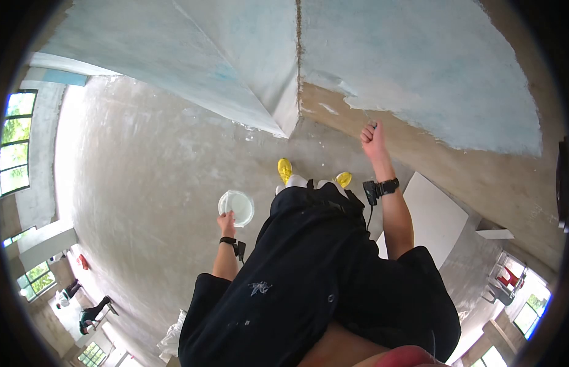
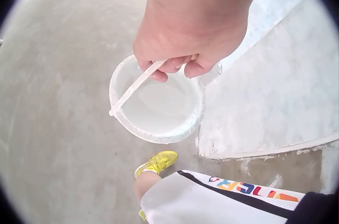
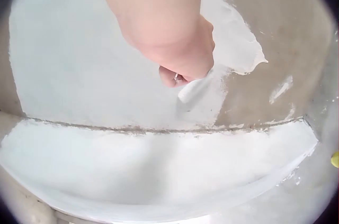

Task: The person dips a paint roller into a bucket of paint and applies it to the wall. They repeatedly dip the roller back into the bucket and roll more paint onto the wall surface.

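A white bucket (image 1: 240, 205) (image 2: 159, 108) hangs from its thin handle (image 2: 132, 90), round which the fingers of my left hand (image 1: 226, 223) (image 2: 193, 33) are curled. Pale material shows inside the bucket. My right hand (image 1: 373, 142) (image 3: 172, 41), fingers curled, grips a tool (image 3: 190, 93) close to the wall; its shape is mostly hidden by the hand and it looks whitish where it shows. Around it, pale wet-looking plaster (image 1: 419, 67) (image 3: 74, 65) covers the wall, ending in a ragged edge above bare brown wall (image 1: 480, 168) (image 3: 275, 39).
A wall corner (image 1: 298, 67) runs between two plastered faces. Yellow shoes (image 1: 284, 168) stand on the grey floor (image 1: 144, 171). A white board (image 1: 428, 211) lies at the right. People (image 1: 89, 315) and windows (image 1: 18, 144) are far off at the left.
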Tool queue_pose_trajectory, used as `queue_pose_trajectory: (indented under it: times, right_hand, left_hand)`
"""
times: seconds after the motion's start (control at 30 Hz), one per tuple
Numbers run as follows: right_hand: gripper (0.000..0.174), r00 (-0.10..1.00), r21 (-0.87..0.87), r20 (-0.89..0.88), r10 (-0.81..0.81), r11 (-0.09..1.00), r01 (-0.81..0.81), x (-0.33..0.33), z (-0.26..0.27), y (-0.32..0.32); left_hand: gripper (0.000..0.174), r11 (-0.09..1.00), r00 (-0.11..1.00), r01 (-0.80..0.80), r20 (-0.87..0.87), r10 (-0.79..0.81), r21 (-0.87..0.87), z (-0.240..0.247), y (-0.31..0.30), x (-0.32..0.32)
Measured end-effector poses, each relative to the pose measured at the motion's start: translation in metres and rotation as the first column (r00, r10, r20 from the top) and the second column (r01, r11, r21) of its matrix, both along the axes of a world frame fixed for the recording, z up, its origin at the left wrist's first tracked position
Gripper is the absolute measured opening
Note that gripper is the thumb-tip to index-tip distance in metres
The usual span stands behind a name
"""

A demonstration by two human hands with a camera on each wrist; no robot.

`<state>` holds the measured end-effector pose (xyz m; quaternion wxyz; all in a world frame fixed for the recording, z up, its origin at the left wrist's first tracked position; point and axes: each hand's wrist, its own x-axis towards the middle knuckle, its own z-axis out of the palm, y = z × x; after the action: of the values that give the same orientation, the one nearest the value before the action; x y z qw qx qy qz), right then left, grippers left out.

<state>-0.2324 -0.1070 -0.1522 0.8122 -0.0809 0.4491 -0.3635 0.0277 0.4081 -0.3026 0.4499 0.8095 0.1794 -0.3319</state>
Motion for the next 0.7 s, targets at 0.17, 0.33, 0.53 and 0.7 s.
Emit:
queue_pose_trajectory:
  times: [0.17, 0.33, 0.53, 0.7]
  right_hand:
    - [0.031, 0.994, -0.073, -0.082, -0.066, 0.996, 0.060, -0.041, 0.009, 0.003]
    - [0.030, 0.988, -0.040, -0.122, -0.091, 0.995, 0.087, -0.023, -0.014, -0.001]
    - [0.033, 0.989, 0.034, -0.145, -0.029, 0.999, 0.034, 0.027, -0.109, -0.026]
    - [0.037, 0.983, 0.097, -0.186, -0.003, 0.995, 0.021, 0.040, -0.145, -0.035]
  left_hand:
    - [0.008, 0.996, 0.997, -0.073, 0.007, 0.073, -0.048, -0.001, 0.004, 0.001]
    - [0.009, 0.997, 0.996, -0.081, 0.021, 0.081, -0.012, 0.009, 0.001, 0.001]
    - [0.008, 0.995, 0.995, -0.097, 0.024, 0.098, -0.025, 0.005, 0.008, 0.007]
    - [0.008, 0.992, 0.992, -0.113, 0.048, 0.115, -0.046, 0.010, 0.007, 0.003]
